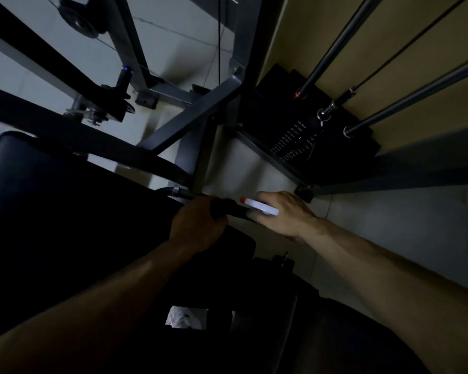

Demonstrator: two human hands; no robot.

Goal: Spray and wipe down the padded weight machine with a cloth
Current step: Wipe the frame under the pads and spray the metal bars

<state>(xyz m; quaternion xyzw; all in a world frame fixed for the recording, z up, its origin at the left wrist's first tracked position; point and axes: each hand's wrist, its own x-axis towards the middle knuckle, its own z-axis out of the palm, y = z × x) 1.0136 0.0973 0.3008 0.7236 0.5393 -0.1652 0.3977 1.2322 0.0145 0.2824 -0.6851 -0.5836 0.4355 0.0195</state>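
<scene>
head view: our left hand (197,225) curls its fingers round a dark handle (227,207); our right hand (284,211), just beside the handle, grips a white spray bottle (260,207), red nozzle toward it. we judge a light mist, then a wipe along the handle, best. the black pad (38,190) lies left of the handle; weight stack (308,130) and frame bars (189,120) above it crowd the reach. a pale patch (187,317) below may be the cloth; we cannot tell.
</scene>
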